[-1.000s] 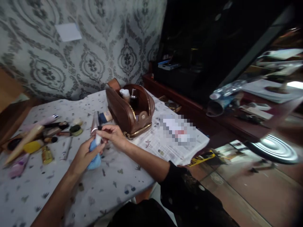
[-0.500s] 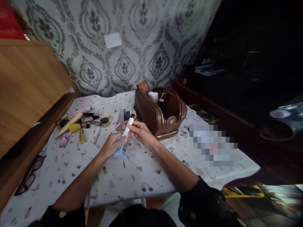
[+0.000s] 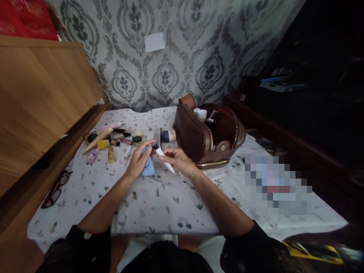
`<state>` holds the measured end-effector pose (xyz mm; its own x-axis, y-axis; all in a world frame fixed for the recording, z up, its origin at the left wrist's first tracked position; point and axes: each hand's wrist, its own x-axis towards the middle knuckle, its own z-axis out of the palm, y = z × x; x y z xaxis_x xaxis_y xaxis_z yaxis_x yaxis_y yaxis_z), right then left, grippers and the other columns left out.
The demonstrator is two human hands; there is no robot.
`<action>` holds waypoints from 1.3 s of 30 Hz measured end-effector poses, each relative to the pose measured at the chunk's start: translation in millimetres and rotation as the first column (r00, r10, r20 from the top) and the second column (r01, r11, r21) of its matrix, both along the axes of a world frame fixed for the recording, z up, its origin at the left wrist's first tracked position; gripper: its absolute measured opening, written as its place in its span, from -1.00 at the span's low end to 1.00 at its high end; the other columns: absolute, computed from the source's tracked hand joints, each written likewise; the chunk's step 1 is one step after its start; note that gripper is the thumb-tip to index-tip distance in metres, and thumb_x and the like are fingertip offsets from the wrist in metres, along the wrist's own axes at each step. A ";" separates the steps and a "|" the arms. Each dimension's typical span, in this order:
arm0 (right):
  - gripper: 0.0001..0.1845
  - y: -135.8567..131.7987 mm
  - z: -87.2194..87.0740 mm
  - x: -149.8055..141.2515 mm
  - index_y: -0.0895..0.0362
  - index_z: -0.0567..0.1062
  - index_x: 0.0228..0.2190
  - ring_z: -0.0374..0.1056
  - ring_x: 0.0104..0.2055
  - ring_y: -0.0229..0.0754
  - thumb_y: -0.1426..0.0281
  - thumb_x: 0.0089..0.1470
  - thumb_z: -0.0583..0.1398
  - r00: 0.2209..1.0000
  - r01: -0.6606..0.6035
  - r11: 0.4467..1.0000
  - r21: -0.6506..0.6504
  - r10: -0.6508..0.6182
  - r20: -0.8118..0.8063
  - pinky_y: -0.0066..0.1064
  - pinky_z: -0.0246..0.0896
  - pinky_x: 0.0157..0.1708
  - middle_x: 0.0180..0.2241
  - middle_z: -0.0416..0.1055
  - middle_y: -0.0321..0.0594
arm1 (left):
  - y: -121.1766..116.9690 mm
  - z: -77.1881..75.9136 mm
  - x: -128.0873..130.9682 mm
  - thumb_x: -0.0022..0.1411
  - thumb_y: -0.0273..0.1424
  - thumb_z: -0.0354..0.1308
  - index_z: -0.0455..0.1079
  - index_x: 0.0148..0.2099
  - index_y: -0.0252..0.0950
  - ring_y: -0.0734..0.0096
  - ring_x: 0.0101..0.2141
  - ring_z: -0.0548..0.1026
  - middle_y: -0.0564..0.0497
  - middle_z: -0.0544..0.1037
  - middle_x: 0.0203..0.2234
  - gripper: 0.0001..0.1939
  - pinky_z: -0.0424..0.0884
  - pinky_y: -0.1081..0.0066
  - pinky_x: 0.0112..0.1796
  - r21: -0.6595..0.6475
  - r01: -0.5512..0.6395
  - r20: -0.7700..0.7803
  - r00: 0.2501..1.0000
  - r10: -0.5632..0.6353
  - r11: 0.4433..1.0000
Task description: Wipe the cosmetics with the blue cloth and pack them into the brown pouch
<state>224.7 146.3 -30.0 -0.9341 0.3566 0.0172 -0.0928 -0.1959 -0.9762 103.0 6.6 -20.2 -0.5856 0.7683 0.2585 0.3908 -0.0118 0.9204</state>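
My right hand [image 3: 178, 160] grips a white squeeze tube [image 3: 167, 162], tilted so that its black cap [image 3: 155, 146] points up and left. A crumpled light-blue cloth [image 3: 148, 167] is held in my left hand [image 3: 138, 161], whose fingertips reach close to the cap. Whether they touch it I cannot make out. Just behind my hands lie a clear plastic piece [image 3: 158, 135] and a jar with a dark-blue part [image 3: 169, 136]. The open brown toiletry bag [image 3: 191, 132] stands to the right, with white-lidded containers [image 3: 202, 115] inside.
Several cosmetics lie at the left, among them a yellow sponge-like item [image 3: 103, 144], a small gold bottle [image 3: 111, 155] and a green-lidded jar [image 3: 137, 141]. Glasses [image 3: 57, 189] rest near the table's left edge. A wooden panel [image 3: 48, 87] rises at the left; a patterned wall stands behind.
The white tube has swung from cap up and right to cap up and left, and is now in my right hand alone. The view has shifted left.
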 end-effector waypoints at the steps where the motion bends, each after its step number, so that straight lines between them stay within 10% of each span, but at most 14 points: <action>1: -0.53 0.2 0.0 0.0 0.19 0.49 -0.50 0.10 -0.55 -0.40 0.10 -0.31 0.47 1.000 -0.015 1.000 0.010 0.015 0.009 -0.50 -0.10 -0.54 -0.61 0.28 -0.43 | 0.3 -1.0 -1.5 0.32 -0.03 0.05 0.43 0.09 -0.27 0.53 -0.59 0.33 0.10 0.44 -0.55 -0.51 0.30 0.53 -0.48 0.003 0.009 0.005 1.000 -0.009 1.000; 14: -0.47 1.3 -16.0 -6.1 0.17 0.38 -0.53 0.04 -0.55 -0.39 0.07 -0.33 0.47 1.000 -0.014 0.983 0.181 0.012 0.015 -0.50 -0.14 -0.55 -0.63 0.19 -0.45 | 2.2 -5.3 -4.4 0.32 -0.10 0.04 0.30 -0.30 -0.24 0.57 -0.65 0.18 0.23 0.19 -0.71 -0.69 0.15 0.56 -0.55 -0.068 -0.063 -0.115 0.992 0.055 0.996; 31: -0.46 0.0 -11.5 -2.0 0.20 0.48 -0.43 0.05 -0.63 -0.43 -0.06 -0.07 0.33 0.982 -0.188 0.976 0.112 0.189 0.008 -0.52 -0.11 -0.64 -0.62 0.25 -0.42 | 1.3 -9.4 -4.1 0.33 -0.04 0.04 0.43 -0.12 -0.27 0.55 -0.68 0.15 0.23 0.16 -0.73 -0.60 0.10 0.54 -0.61 -0.028 -0.060 -0.020 0.998 0.059 0.998; 39: -0.45 -1.0 -13.8 -6.9 0.13 0.37 -0.40 0.33 -0.57 -0.35 0.05 -0.25 0.46 0.990 0.056 0.998 -0.021 -0.058 -0.131 -0.50 0.25 -0.60 -0.47 0.38 -0.39 | 5.9 -13.8 10.8 0.20 -0.14 0.25 0.25 0.18 -0.23 0.35 -0.08 0.48 -0.05 0.49 -0.02 -0.42 0.39 0.44 -0.07 -0.046 0.132 0.021 0.991 -0.131 0.990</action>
<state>217.7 145.3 -43.8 -0.9022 0.4108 0.1317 -0.2315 -0.2034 -0.9513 113.8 12.5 -34.0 -0.4831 0.8500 0.2099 0.3718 -0.0179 0.9282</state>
